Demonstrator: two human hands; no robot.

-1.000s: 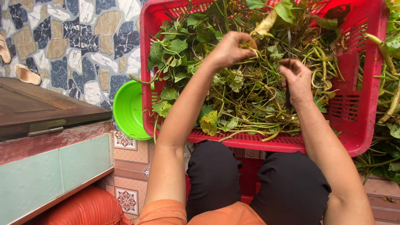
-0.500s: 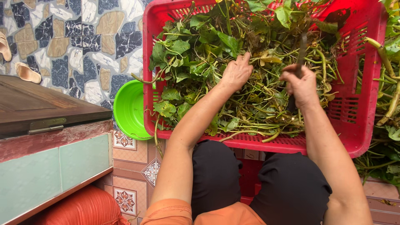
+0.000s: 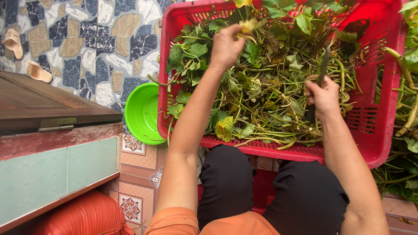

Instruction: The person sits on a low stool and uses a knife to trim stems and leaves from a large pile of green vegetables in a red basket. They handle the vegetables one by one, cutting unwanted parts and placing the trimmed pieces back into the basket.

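Note:
A red plastic crate (image 3: 376,117) rests across my knees, filled with green leafy vines and stems (image 3: 270,87). My left hand (image 3: 226,45) is raised over the crate's far left part, fingers pinched on a yellowed leaf stem (image 3: 248,27). My right hand (image 3: 323,96) is closed around a dark knife (image 3: 322,65) whose blade points up over the greens. The knife's lower handle is hidden in my fist.
A bright green plastic basin (image 3: 141,114) stands on the stone floor left of the crate. A wooden-topped tiled counter (image 3: 52,130) is at left, an orange sack (image 3: 82,215) beneath it. Two sandals (image 3: 26,56) lie far left. More vines (image 3: 407,87) hang beyond the crate's right side.
My left hand dropped into the greens, then rose again toward the crate's far edge with a yellowed stem. My right hand lifted slightly and now shows the knife upright.

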